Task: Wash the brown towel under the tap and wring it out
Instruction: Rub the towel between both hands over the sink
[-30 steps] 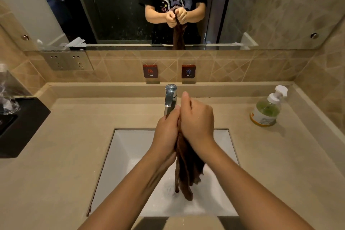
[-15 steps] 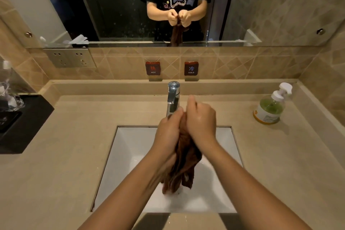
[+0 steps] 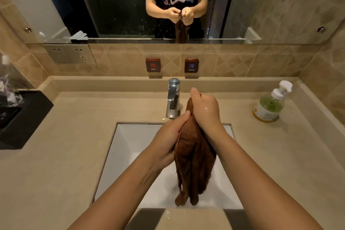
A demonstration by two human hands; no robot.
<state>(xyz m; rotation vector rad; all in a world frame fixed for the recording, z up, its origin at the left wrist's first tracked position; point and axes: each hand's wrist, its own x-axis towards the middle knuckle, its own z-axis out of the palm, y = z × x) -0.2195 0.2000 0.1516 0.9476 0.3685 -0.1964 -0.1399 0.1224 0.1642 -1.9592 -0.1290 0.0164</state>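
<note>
Hands, left and right, gripping brown towel

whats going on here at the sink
A person grips a brown towel with both hands: the left hand and the right hand are bunched round its top end, right beside the tap. The rest of the towel hangs in folds down into the white sink. No stream of water shows at the tap. A soap bottle stands on the counter to the right.
</note>
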